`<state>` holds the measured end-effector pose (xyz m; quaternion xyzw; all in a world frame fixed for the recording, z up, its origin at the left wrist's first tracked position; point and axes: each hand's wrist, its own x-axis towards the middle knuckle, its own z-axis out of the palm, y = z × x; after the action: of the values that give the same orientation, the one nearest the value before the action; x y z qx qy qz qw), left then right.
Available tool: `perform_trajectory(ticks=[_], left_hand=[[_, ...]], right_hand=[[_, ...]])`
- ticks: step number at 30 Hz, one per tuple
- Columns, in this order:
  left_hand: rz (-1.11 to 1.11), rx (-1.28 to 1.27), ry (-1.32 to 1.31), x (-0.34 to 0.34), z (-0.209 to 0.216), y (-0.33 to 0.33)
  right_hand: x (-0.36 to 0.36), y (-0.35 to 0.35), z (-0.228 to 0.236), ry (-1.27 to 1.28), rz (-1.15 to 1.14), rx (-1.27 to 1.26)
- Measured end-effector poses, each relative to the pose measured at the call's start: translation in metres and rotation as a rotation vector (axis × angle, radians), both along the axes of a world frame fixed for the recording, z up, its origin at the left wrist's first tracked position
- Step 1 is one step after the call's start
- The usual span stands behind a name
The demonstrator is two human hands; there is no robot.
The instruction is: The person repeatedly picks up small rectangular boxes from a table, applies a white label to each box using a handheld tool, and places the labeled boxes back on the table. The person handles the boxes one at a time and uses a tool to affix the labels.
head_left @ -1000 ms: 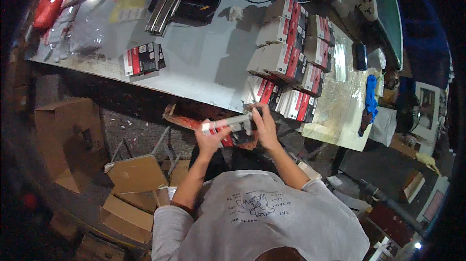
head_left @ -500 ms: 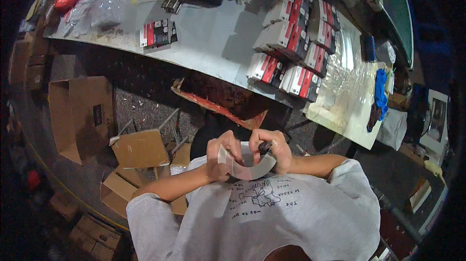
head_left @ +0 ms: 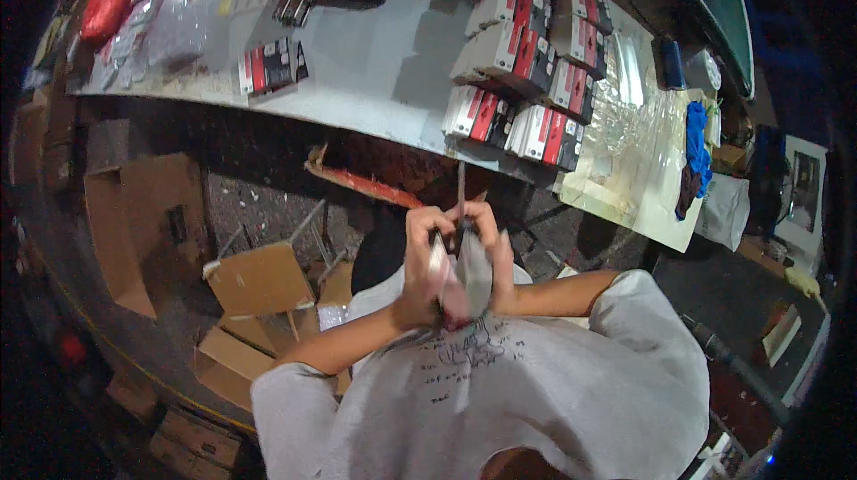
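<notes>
Both hands are together in front of my shirt, smeared by motion. My left hand (head_left: 420,270) is closed on one side of a bent pale strip (head_left: 478,279), whose material I cannot make out. On the other side my right hand (head_left: 500,275) grips the same strip, its fingers curled. A thin dark rod-like tool (head_left: 461,187) sticks up from between the hands, toward the table. Its lower end is hidden by the fingers, and its kind is too blurred to tell.
Ahead stands a white table (head_left: 357,91) with stacked red, black and white boxes (head_left: 513,60) and a smaller pile of packets (head_left: 270,66). Clear plastic sheeting (head_left: 616,145) lies on the right. Cardboard boxes (head_left: 138,230) and a stool (head_left: 261,276) stand at left.
The hands have come closer together and moved slightly toward the table. The strip, a wide open curve before, is now squeezed narrow. The rod now points up between them.
</notes>
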<state>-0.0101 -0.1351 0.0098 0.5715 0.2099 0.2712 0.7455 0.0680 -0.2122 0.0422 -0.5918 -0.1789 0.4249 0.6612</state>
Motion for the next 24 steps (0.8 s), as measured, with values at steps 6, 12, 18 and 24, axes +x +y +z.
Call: perform_trajectory(ticks=[6,12,18,24], left_hand=[[0.148,-0.122,0.352,0.036,-0.04,0.028],[-0.028,0.108,0.497,0.095,-0.077,0.024],[0.003,0.465,0.738,0.199,-0.166,0.062],[0.018,0.769,0.806,0.219,-0.203,0.062]], right_hand=[[0.064,0.01,-0.067,-0.103,-0.43,-0.398],[0.114,-0.013,-0.105,-0.394,-0.775,-0.531],[0.136,-0.063,-0.107,-0.752,-0.921,-0.659],[0.105,-0.041,-0.122,-0.503,-0.736,-0.666]])
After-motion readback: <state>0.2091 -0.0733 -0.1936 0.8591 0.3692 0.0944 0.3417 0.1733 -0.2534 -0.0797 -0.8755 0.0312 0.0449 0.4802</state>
